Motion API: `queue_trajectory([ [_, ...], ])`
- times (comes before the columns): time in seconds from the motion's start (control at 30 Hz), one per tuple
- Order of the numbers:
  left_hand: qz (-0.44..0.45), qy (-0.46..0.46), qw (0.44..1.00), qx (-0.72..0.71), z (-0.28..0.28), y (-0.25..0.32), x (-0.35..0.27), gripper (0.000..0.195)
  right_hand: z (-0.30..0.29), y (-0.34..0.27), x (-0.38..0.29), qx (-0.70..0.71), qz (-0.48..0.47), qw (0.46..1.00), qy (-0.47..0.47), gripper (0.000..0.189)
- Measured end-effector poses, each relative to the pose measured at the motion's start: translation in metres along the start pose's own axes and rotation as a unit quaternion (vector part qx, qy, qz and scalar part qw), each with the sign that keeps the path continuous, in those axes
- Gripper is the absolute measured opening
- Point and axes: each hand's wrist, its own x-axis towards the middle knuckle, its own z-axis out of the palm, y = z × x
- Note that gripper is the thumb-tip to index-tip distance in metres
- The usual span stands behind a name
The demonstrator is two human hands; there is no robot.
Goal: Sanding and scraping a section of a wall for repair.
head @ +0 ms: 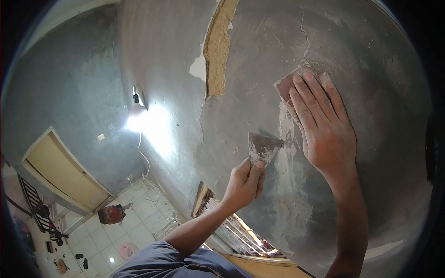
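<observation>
My right hand (321, 121) lies flat over a reddish-brown square spreader plate (285, 86), its fingers spread, pressing it against the grey plastered wall (250, 69). Pale filler clings to the plate's edges; my right thumb is hidden. Lower and to the left, my left hand (245, 182) grips a putty knife (264, 146) with filler smeared on its blade. One blade corner touches or nearly touches the wall beside a vertical filler streak (288, 187). That streak runs down from beneath the plate. Above the plate a thin crack (306, 36) climbs the wall.
Left of my hands, a broken strip (217, 52) exposes brown material. A lit lamp (136, 116) hangs near the corner, its white cable (147, 163) trailing down. Below me is a window opening with bars (243, 232). A pink basin (127, 251) sits on the tiled floor (104, 239).
</observation>
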Motion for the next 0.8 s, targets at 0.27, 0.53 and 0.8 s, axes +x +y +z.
queue_trajectory([
  [0.27, -0.074, 0.021, 0.991, -0.106, 0.032, -0.005, -0.008, 0.032, -0.002, -0.002, 0.002, 0.002, 0.014, 0.999, -0.032, 0.048],
  [0.53, -0.08, -0.005, 0.962, -0.26, 0.025, -0.005, -0.005, 0.032, -0.002, 0.0, 0.002, 0.0, 0.003, 1.0, -0.005, 0.046],
  [0.8, -0.038, 0.029, 0.993, -0.11, 0.005, 0.011, 0.002, 0.034, 0.001, 0.0, 0.0, -0.008, 0.003, 1.0, 0.005, 0.045],
])
